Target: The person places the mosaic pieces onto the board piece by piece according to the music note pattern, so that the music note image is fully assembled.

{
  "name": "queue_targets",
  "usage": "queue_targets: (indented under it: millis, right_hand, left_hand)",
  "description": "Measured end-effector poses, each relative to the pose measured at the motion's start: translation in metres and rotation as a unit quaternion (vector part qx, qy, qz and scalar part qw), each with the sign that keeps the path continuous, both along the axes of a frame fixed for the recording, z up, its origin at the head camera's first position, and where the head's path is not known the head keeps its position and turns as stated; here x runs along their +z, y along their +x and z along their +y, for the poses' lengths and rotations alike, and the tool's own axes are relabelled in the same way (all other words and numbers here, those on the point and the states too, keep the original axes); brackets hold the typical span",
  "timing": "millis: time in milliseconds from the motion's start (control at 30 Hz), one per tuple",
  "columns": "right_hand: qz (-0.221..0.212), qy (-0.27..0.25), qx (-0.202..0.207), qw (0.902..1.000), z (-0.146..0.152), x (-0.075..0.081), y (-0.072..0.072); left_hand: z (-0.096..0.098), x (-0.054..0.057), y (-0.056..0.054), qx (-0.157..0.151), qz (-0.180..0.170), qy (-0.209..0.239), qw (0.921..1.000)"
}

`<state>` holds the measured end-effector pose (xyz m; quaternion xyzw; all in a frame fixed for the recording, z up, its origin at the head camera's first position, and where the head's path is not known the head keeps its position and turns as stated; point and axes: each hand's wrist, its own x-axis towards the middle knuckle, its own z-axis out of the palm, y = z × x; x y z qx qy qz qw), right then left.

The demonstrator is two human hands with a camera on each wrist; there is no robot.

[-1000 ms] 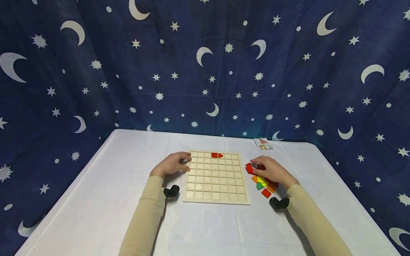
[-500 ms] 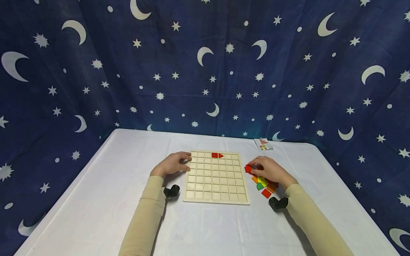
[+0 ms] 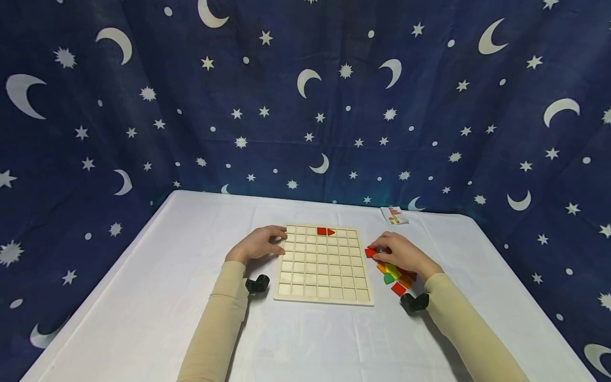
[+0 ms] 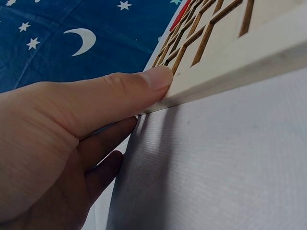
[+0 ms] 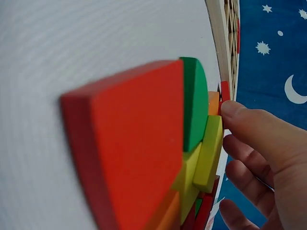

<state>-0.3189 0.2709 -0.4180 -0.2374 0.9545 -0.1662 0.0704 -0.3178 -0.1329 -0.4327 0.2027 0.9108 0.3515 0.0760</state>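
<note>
A pale wooden grid board (image 3: 324,303) lies on the table, with a red square block (image 3: 322,231) and a red triangle block (image 3: 331,232) in its far row. My left hand (image 3: 255,245) rests at the board's left edge. In the left wrist view, its extended thumb (image 4: 156,79) touches the rim and the fingers lie beside it. On the other side, my right hand (image 3: 403,252) pinches a red block (image 3: 370,253) at the far end of the block pile. The right wrist view has the thumb (image 5: 235,109) against that red block (image 5: 225,91); its far side is hidden.
Under and beside my right hand lie a green block (image 3: 389,278), yellow blocks (image 3: 391,269), orange blocks (image 3: 406,281) and a loose red block (image 3: 398,289). A printed card (image 3: 394,215) lies near the table's far edge. A dark blue star-and-moon cloth hangs behind.
My right fingers have shifted slightly left with the red block, which overlapped other red blocks a second ago. My left hand has stayed at the board's edge.
</note>
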Motion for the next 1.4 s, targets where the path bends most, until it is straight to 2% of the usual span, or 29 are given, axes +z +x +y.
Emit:
queue_targets:
  millis: [333,467,733,933,1033,1400]
  right_hand:
    - [-0.026,0.007,-0.018,0.9995,-0.005,0.003,-0.003]
    - [-0.014,-0.002,-0.018,0.9997,-0.013,0.008,-0.007]
    - [0.006,-0.035,0.008,0.9994,-0.064,0.02,-0.015]
    - [0.046,-0.024,0.046,0.9976,-0.102,0.018,-0.02]
    - [0.051,-0.022,0.053,0.997,-0.114,0.014,-0.022]
    - [0.051,-0.031,0.053,0.9968,-0.127,0.005,-0.024]
  left_hand:
    - [0.001,0.003,0.001,-0.001,-0.008,0.0,1.0]
    - [-0.001,0.004,0.003,0.0,-0.006,-0.007,1.0]
    - [-0.001,0.003,0.003,0.011,-0.011,-0.012,0.9998]
    - [0.001,0.002,0.001,0.006,-0.01,-0.01,0.9999]
    - [0.002,0.003,0.0,0.005,-0.011,-0.01,0.9999]
    - [0.001,0.002,0.0,0.004,-0.01,-0.012,0.9999]
